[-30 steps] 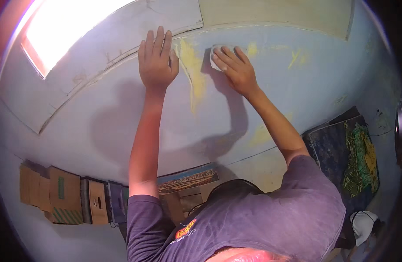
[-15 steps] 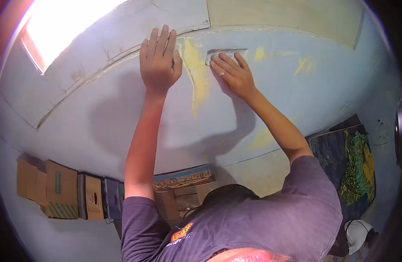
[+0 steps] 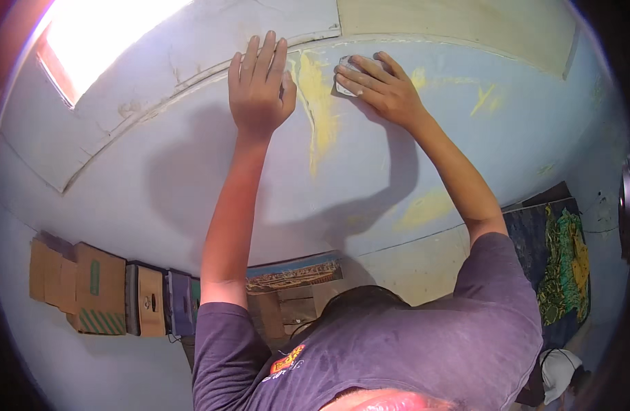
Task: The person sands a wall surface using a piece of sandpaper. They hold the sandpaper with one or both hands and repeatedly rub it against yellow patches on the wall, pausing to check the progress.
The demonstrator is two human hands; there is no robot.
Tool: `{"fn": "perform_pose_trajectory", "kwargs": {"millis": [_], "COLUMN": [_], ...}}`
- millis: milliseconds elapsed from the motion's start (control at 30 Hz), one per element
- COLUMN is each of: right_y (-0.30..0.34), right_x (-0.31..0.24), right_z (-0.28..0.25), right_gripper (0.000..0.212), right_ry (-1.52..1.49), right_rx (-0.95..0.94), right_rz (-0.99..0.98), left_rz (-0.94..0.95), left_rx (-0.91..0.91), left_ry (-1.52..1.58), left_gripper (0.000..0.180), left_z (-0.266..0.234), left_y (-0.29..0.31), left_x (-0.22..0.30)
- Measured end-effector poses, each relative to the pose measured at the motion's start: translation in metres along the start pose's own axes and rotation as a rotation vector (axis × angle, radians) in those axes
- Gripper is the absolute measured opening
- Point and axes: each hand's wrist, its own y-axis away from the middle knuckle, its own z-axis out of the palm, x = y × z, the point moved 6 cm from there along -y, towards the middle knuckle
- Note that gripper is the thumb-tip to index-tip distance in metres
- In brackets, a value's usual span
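Note:
My left hand [image 3: 258, 92] lies flat against the pale blue wall [image 3: 459, 161], fingers spread and pointing up, its tips near the seam of the panel above. It holds nothing. My right hand [image 3: 390, 94] presses a small whitish sheet [image 3: 343, 88], which looks like sandpaper, against the wall. Most of the sheet is under the fingers; its left edge shows. Pale dust marks these fingers. Between the hands a yellow patch [image 3: 319, 116] with a whitish crack line runs down the wall.
A bright opening [image 3: 119, 41] is at upper left. Below stand a cardboard box [image 3: 102, 284], folder-like boxes [image 3: 150, 305] and a long picture [image 3: 294, 275]. Green and yellow patterned cloth [image 3: 560, 264] hangs at right. More yellow patches [image 3: 424, 209] mark the wall.
My right hand has slid up and slightly right on the wall with the sheet. My left hand stays at about the same wall spot; the whole view has shifted a little.

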Motion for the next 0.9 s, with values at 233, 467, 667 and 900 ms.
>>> {"fn": "perform_pose_trajectory", "kwargs": {"millis": [233, 467, 667, 900], "right_y": [0.004, 0.079, 0.077, -0.011], "right_x": [-0.008, -0.054, -0.040, 0.008], "right_z": [0.006, 0.032, 0.011, -0.028], "right_gripper": [0.057, 0.048, 0.043, 0.050], "right_ry": [-0.041, -0.182, -0.170, -0.047], "right_rx": [0.033, -0.139, -0.065, 0.168], "right_rz": [0.068, 0.024, -0.002, 0.128], "left_rz": [-0.007, 0.001, -0.008, -0.040], "left_rx": [-0.024, 0.000, -0.017, -0.008], "left_ry": [-0.018, -0.023, -0.023, 0.009], "left_gripper": [0.055, 0.055, 0.054, 0.055], "left_z": [0.001, -0.002, -0.001, -0.001], "left_y": [-0.001, 0.000, 0.000, 0.006], "left_x": [0.003, 0.001, 0.003, 0.003]}}
